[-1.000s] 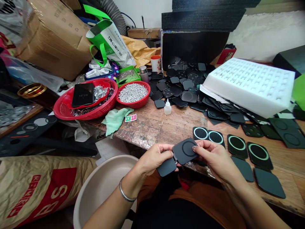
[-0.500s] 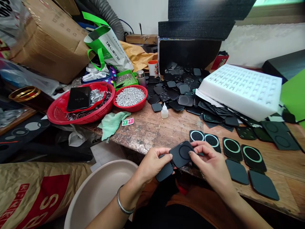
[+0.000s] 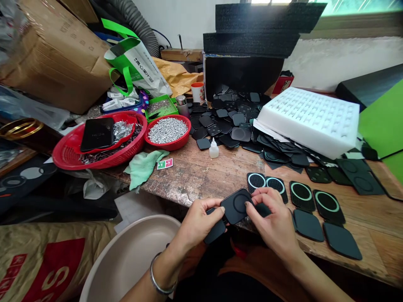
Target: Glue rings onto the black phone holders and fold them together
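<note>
A black hinged square piece point(image 3: 235, 206) with a ring mark on its upper plate hangs over the table's front edge. My left hand point(image 3: 200, 220) pinches it near the hinge, thumb on top, with the lower plate beneath the palm. My right hand point(image 3: 275, 214) has its thumb and fingers closed on the upper plate's right edge. Right of my hands, hinged pieces with pale green rings point(image 3: 302, 195) lie unfolded, their plain dark plates point(image 3: 307, 225) toward me. More ringed pieces point(image 3: 257, 181) sit just behind my right hand, partly covered by it.
A small white bottle point(image 3: 213, 149) stands mid-table before a pile of black plates point(image 3: 241, 119). Red baskets point(image 3: 168, 144) and a green cloth point(image 3: 145, 167) are at left. A white foam tray point(image 3: 315, 121) lies at right. A pale basin point(image 3: 100, 268) sits below the edge.
The whole view has shifted slightly, so the things on the table appear further left. Both hands keep their hold on the black piece, with little change in pose.
</note>
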Available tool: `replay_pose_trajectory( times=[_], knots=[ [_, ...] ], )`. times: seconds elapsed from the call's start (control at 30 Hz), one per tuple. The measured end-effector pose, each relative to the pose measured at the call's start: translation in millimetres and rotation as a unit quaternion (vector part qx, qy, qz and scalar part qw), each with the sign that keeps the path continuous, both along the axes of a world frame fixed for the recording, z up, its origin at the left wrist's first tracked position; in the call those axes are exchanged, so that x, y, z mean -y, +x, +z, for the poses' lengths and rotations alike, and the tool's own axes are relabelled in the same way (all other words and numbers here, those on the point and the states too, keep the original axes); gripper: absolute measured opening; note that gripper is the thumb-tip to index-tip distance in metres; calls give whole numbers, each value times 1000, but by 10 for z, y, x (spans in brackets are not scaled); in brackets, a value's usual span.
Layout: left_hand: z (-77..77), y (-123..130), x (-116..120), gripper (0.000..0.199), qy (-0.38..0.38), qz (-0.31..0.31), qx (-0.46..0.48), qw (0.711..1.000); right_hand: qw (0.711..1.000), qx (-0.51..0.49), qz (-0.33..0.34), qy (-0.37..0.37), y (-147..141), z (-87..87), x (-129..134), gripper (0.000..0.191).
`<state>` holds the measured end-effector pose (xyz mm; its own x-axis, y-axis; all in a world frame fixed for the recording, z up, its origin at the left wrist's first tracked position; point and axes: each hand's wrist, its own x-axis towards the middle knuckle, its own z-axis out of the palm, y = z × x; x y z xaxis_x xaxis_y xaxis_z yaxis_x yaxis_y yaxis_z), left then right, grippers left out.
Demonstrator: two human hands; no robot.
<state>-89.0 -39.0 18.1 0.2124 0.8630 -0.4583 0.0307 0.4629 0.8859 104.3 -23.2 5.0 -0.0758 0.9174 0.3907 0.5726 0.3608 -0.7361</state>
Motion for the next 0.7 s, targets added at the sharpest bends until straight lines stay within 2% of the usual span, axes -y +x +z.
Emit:
replay_pose_trajectory(
  times=[0.17, 0.27, 0.4, 0.47, 0.53, 0.6, 0.63, 0.7],
  knots=[
    [7, -14, 10, 34, 15, -21, -13, 1000, 998, 50, 4, 40, 8, -8, 20, 14],
    [-14, -23, 29, 34, 26, -30, -22, 999, 992, 118, 16, 48, 35, 22, 36, 12],
    [-26, -26, 56, 35, 23, -33, -21, 999, 962, 266, 35, 40, 120, 115, 26, 14],
    [-19, -27, 64, 34, 17, -34, -8, 999, 953, 301, 25, 35, 180, 150, 4, 18],
    [-9, -30, 66, 33, 6, -30, 6, 1000, 961, 278, 3, 10, 234, 159, -18, 25],
    [-3, -31, 66, 33, -9, -21, 21, 1000, 980, 184, 6, -73, 260, 150, -27, 29],
    [-3, -28, 67, 33, -16, -17, 30, 999, 984, 114, 27, -134, 259, 145, -24, 30],
    [-13, -7, 77, 33, -23, -22, 51, 998, 960, -38, 98, -261, 228, 140, -4, 30]
  ],
)
